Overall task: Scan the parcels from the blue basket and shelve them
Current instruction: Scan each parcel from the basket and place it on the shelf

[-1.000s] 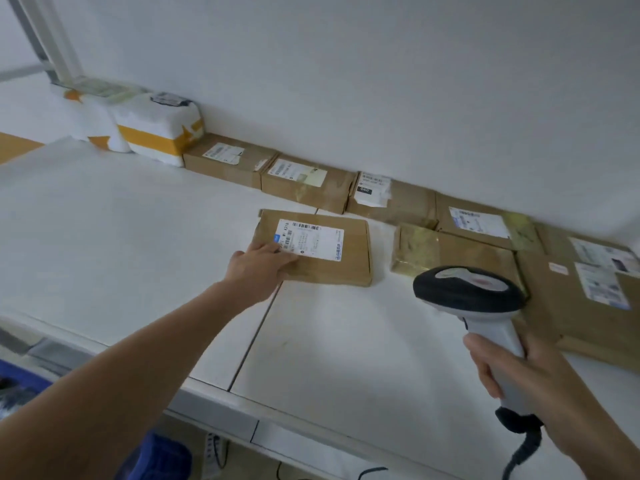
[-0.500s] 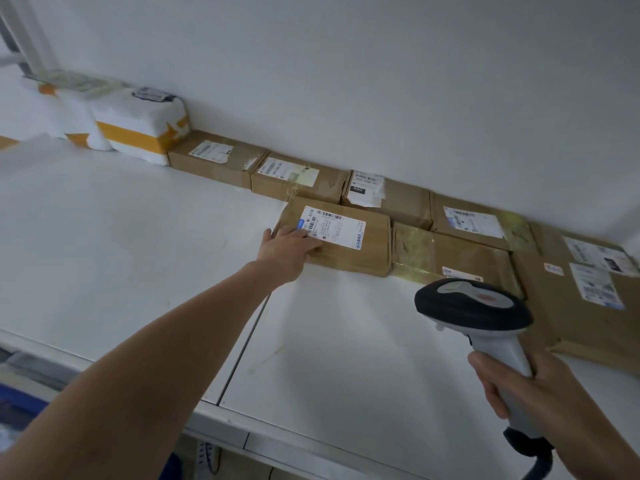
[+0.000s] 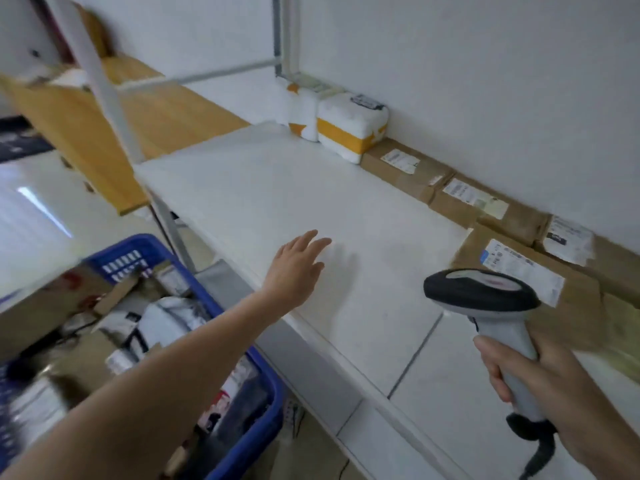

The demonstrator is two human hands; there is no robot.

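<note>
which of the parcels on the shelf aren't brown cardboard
The two white parcels with yellow tape, at the far left end of the row against the wall. The others are all brown cardboard with white labels.

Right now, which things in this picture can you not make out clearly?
- Head view: printed text on the brown cardboard parcel's white label is too blurred to read.
- Contents of the blue plastic basket: motion-blurred, partly hidden by the left forearm.
- Grey handheld barcode scanner: handle covered by the right hand; cable cut off by the bottom edge.

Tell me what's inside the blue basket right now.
The blue basket holds a jumble of parcels: brown cardboard boxes and grey-white plastic mailers. The left forearm covers the near part, and whatever lies beneath the top layer is hidden.
</note>
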